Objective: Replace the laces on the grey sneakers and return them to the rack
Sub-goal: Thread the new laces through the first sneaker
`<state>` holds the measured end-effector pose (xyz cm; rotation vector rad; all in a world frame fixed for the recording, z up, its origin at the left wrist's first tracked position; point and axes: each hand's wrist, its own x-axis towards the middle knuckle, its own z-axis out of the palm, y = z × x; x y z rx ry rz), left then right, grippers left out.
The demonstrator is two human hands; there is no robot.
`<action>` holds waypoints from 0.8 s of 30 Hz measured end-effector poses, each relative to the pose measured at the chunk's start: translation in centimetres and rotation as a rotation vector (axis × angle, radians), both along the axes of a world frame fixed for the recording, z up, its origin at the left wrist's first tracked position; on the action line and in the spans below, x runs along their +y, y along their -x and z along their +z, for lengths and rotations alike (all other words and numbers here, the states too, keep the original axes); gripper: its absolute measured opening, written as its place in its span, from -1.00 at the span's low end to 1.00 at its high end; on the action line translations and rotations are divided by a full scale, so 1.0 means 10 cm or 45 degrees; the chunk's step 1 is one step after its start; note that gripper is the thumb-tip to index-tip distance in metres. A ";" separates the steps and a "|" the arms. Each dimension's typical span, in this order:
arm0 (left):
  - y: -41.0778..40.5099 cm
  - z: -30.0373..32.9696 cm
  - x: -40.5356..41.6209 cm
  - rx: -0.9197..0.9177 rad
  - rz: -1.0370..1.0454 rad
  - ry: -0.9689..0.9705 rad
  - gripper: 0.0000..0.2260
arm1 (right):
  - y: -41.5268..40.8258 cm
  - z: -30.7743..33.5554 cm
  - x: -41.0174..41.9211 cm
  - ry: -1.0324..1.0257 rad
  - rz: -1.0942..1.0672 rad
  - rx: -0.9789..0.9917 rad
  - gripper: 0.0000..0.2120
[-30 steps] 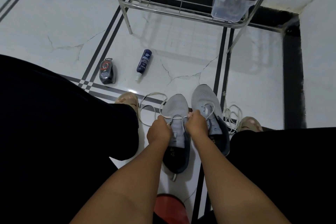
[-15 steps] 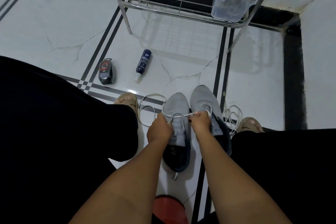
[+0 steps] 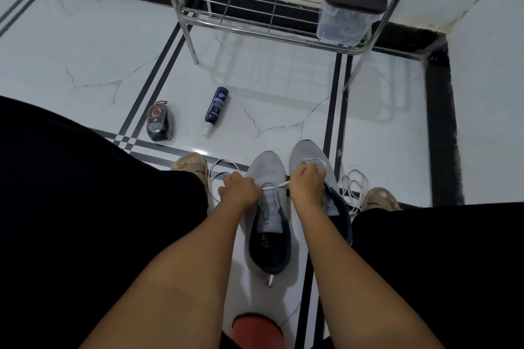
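two grey sneakers stand side by side on the floor [image 3: 85, 45], at about six o'clock from the rack [image 3: 263, 28]. the left hand [image 3: 239, 189] and right hand [image 3: 306, 183] each have fingers curled round an end of the white lace [image 3: 269, 186] across the left sneaker [image 3: 268, 207]; the right sneaker [image 3: 307, 153] sits just beside it. a bottle [image 3: 216, 109] and a dark pouch [image 3: 159, 121] lie toward ten o'clock.

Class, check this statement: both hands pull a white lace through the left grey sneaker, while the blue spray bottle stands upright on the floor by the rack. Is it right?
Not quite. The head view shows the blue spray bottle lying on its side on the floor, not upright. The rest holds: the left hand and right hand pull the white lace through the left grey sneaker.
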<state>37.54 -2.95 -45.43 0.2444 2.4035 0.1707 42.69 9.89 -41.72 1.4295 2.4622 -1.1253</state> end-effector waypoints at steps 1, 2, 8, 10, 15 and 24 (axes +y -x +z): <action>0.05 0.06 0.02 -0.018 0.125 -0.080 -0.65 | 0.03 0.06 0.03 0.042 -0.023 0.029 -0.71; 0.11 0.14 0.04 -0.005 0.236 -0.173 -0.66 | 0.07 0.12 0.07 0.096 -0.039 0.044 -0.72; 0.49 1.07 0.12 0.088 0.392 -0.490 -0.68 | 0.30 0.79 0.19 0.367 -0.067 0.447 -0.81; 0.57 1.49 0.16 0.112 0.427 -0.617 -0.70 | 0.38 1.14 0.20 0.277 -0.008 0.534 -0.78; 0.65 2.51 0.14 0.220 0.383 -0.926 -0.80 | 0.59 2.07 0.23 0.259 0.164 0.734 -0.63; 0.74 3.85 0.16 0.262 0.204 -1.359 -0.79 | 0.77 3.42 0.25 0.181 0.416 0.975 -0.85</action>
